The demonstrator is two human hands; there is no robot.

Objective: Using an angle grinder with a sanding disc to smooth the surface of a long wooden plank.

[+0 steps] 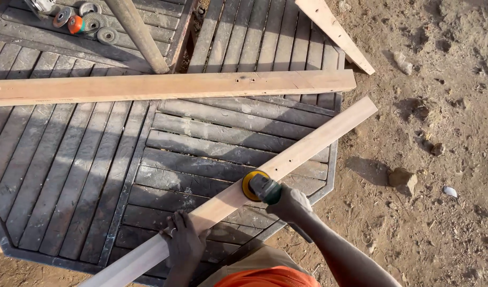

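Note:
A long pale wooden plank [307, 146] lies slantwise across a dark slatted table [84, 175]. My left hand [184, 242] presses down on the plank's near part, fingers wrapped over its edge. My right hand [290, 204] grips a green angle grinder [265, 188] whose yellow sanding disc [249, 183] rests against the plank's side near its middle.
A second long plank [169, 85] lies across the table farther off, and a third board [334, 32] leans at top right. A round pole [140, 34] and several grinding discs [92, 24] sit at top left. Sandy ground with stones [403, 179] lies right.

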